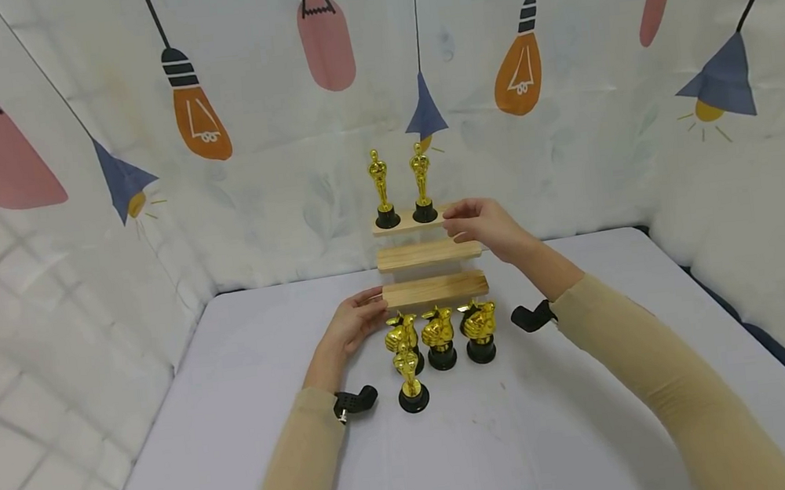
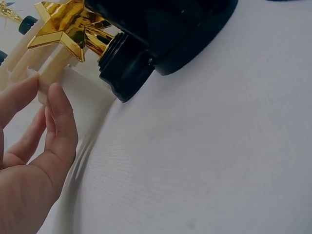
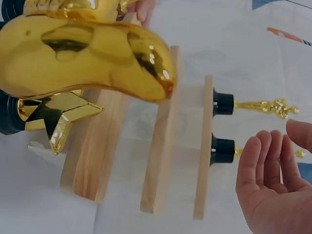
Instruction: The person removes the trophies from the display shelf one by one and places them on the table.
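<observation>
A three-tier wooden display stand stands at the far side of the table. My left hand (image 1: 357, 321) pinches the left end of its lowest board (image 1: 435, 289) between thumb and fingers. Two gold figurine trophies (image 1: 420, 175) with black bases stand upright on the top board (image 1: 401, 227). Beside the right one is my right hand (image 1: 479, 225), fingers loosely bent and holding nothing; in the right wrist view its thumb is apart from the fingers. In front of the stand are several gold trophies (image 1: 439, 331), with star shapes (image 3: 61, 122) among them, and a nearer figurine trophy (image 1: 408, 370).
The middle board (image 1: 429, 254) lies between the other two tiers. A white cloth covers the table (image 1: 510, 439). Behind it hangs a pale curtain (image 1: 275, 201) printed with lamps and bulbs. Each wrist carries a black device (image 1: 356, 400).
</observation>
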Action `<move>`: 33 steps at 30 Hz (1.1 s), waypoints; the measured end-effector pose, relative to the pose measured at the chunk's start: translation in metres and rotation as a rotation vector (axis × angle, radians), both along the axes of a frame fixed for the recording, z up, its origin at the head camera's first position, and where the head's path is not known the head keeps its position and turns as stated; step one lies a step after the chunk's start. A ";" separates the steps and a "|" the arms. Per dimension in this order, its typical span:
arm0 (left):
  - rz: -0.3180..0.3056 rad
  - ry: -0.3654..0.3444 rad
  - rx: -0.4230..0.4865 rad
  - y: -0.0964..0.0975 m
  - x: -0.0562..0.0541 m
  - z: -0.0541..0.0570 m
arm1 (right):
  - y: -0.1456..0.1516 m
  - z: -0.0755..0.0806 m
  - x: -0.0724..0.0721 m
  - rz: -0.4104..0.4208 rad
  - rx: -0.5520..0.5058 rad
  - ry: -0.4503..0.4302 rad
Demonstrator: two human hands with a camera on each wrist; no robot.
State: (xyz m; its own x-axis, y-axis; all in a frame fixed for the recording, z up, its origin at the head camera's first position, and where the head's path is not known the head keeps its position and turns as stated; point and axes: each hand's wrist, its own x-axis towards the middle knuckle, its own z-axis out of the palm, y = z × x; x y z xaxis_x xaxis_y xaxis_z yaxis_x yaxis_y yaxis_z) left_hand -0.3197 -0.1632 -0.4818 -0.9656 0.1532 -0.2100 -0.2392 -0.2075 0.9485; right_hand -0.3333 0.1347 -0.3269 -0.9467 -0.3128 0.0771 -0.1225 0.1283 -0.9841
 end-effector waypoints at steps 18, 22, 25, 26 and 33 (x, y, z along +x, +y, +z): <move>-0.004 -0.006 -0.026 0.001 -0.001 -0.002 | -0.010 -0.006 -0.025 -0.051 -0.024 -0.037; -0.005 -0.005 -0.036 0.001 -0.002 -0.001 | -0.013 -0.005 -0.030 -0.072 -0.036 -0.047; -0.001 -0.002 -0.033 0.001 -0.002 -0.001 | -0.017 -0.003 -0.032 -0.096 -0.045 -0.048; 0.000 0.000 -0.031 0.001 -0.001 -0.001 | -0.018 -0.003 -0.033 -0.102 -0.050 -0.045; -0.004 0.004 -0.026 0.000 0.000 0.001 | -0.025 -0.001 -0.042 -0.127 -0.068 -0.050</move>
